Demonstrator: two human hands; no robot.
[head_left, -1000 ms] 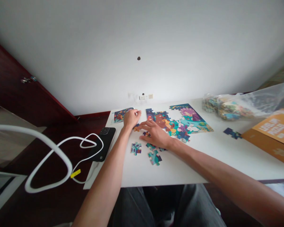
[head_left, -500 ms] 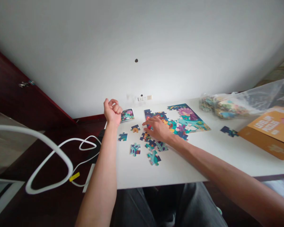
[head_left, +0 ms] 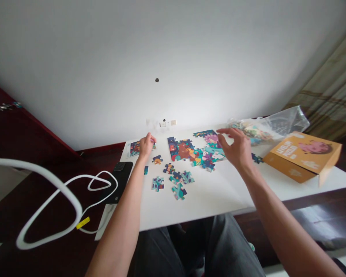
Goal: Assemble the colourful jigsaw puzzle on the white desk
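Observation:
My left hand (head_left: 147, 145) is loosely closed, fingers curled together, in front of the right part of a printed picture card (head_left: 135, 148); nothing shows in it, and I cannot tell whether it touches the card. My right hand (head_left: 237, 148) is open over the right side of the partly joined jigsaw puzzle (head_left: 185, 150), thumb and forefinger apart with nothing between them. The puzzle has a gap at its upper middle. Loose pieces lie in front of it, among them an orange-and-blue piece (head_left: 157, 159), a spotted teal piece (head_left: 157, 184) and a teal piece (head_left: 179, 191).
An orange puzzle box (head_left: 304, 156) stands at the right, with a dark blue piece (head_left: 257, 158) beside it. Behind lies a clear plastic bag (head_left: 288, 125) of pieces. A white cable (head_left: 50, 169) loops at the left, near a black phone-like object (head_left: 122, 177).
My right hand has lifted off the puzzle's left part and moved right, its fingers spreading. My left hand has turned over and lowered towards the card. The view has swung right.

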